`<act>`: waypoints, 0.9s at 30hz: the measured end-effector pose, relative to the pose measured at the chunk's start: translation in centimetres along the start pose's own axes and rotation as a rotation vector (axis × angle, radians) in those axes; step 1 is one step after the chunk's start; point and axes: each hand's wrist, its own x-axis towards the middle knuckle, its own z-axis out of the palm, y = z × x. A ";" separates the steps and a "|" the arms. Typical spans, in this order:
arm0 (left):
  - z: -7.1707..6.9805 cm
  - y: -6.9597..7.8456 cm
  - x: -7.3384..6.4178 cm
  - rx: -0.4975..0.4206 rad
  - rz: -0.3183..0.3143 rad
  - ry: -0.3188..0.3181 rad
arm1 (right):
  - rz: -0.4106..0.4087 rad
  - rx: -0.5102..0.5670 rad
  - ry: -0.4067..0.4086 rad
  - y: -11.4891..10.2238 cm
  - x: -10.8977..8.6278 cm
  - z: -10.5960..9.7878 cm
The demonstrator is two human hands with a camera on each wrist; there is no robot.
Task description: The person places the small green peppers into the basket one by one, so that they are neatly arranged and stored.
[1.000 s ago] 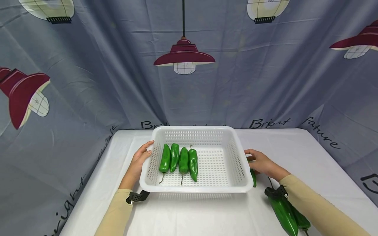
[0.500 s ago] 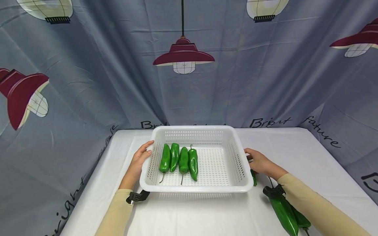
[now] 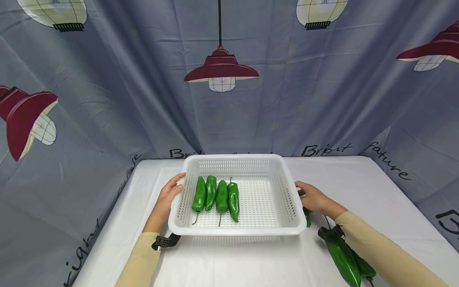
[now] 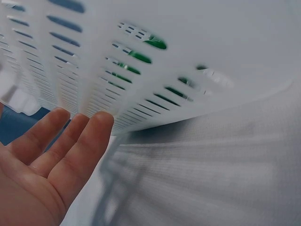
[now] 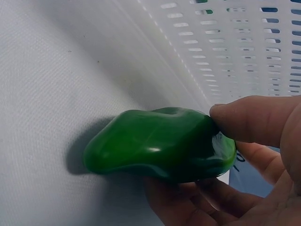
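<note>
A white perforated plastic basket sits on the table, with several green chili peppers lying side by side in its left half. My left hand is at the basket's left side; in the left wrist view its fingers extend nearly straight against or close to the slotted wall. Beyond the right side, my right hand pinches another green pepper between thumb and fingers, low beside the outer wall. The head view shows only that pepper's lower tip.
Two larger green peppers lie on the white tablecloth, partly under the right forearm. A grey-blue curtain printed with lamps hangs behind and on both sides of the table.
My right wrist has shifted slightly left, and less of the held pepper shows in the head view. The left hand and basket stay in place, apart from a slight camera shift.
</note>
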 end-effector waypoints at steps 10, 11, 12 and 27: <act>0.0 0.1 0.0 -0.008 -0.001 -0.001 | 0.012 0.020 0.023 0.1 0.1 -0.3; 0.0 0.1 0.0 -0.007 -0.004 0.000 | 0.016 0.023 0.023 0.1 0.1 -0.4; 0.0 0.1 -0.1 -0.005 -0.007 0.003 | 0.019 0.024 0.025 0.1 0.1 -0.5; 0.3 0.2 -0.3 -0.005 0.016 0.002 | 0.018 0.064 0.052 0.8 -0.3 -1.7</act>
